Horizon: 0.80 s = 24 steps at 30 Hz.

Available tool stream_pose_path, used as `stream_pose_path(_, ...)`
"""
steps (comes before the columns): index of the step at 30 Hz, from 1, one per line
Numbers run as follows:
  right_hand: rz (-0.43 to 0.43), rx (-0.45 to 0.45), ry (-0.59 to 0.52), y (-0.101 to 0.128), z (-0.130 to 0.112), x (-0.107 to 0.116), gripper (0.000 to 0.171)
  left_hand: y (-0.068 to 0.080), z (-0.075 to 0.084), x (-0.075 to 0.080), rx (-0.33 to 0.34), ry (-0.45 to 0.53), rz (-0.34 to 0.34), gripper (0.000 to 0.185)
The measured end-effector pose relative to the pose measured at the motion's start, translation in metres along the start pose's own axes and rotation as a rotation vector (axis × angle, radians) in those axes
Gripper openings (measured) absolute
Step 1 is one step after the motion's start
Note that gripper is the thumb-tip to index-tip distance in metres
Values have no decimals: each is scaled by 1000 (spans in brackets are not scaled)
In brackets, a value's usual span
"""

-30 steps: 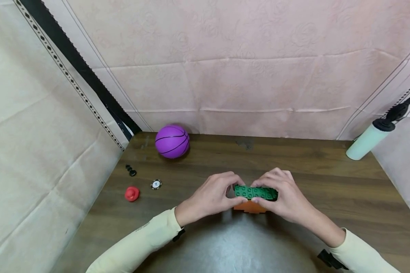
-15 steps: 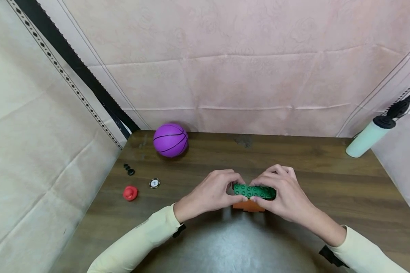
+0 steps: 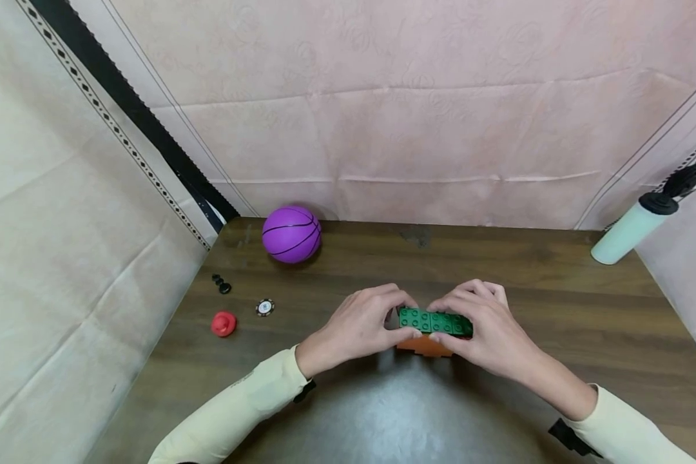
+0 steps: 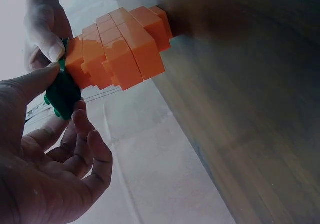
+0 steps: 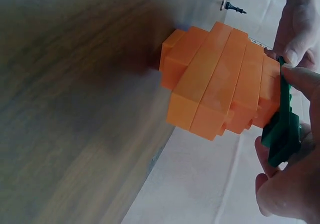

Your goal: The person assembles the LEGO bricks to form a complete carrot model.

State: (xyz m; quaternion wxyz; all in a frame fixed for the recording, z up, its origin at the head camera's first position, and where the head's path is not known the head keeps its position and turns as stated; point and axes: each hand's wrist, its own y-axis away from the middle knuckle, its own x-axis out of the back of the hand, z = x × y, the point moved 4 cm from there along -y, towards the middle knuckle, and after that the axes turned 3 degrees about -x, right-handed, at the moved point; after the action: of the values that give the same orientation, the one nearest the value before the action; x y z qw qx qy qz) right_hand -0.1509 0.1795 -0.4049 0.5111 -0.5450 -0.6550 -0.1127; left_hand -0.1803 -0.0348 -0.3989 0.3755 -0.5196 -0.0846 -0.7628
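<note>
An orange stepped stack of toy building bricks (image 3: 426,347) stands on the tabletop, widest around its middle in the wrist views. Green studded bricks (image 3: 435,322) lie in a row across its top. My left hand (image 3: 367,328) pinches the left end of the green row between thumb and fingers. At the right end, my right hand (image 3: 487,325) grips the green bricks likewise. From the left wrist, the green brick (image 4: 64,91) touches the top of the orange stack (image 4: 120,46). The right wrist view shows green pieces (image 5: 285,134) extending past the orange part.
A purple ball (image 3: 292,234) sits at the back left of the wooden table (image 3: 545,283). Nearer left are a black chess piece (image 3: 222,284), a poker chip (image 3: 265,307) and a red object (image 3: 223,323). A mint-green pump bottle (image 3: 632,229) stands at the back right.
Both hands stay on the green bricks with almost no movement. The head view shifts slightly; the objects on the table keep their places.
</note>
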Motion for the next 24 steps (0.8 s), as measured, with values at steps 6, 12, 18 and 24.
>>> stream_pose_path(6,52,-60,9,15,6,8,61,7,-8,-2,82,8,-14,60)
stream_pose_path(12,88,-210,-38,39,16,12,75,18,-22,-11,119,10,-85,54)
stream_pose_path(18,75,-325,13,57,31,12,64,22,-27,-19,64,99,-94,28)
stream_pose_path(24,9,-396,-47,63,42,8,47,21,-26,-28,74,156,-78,22)
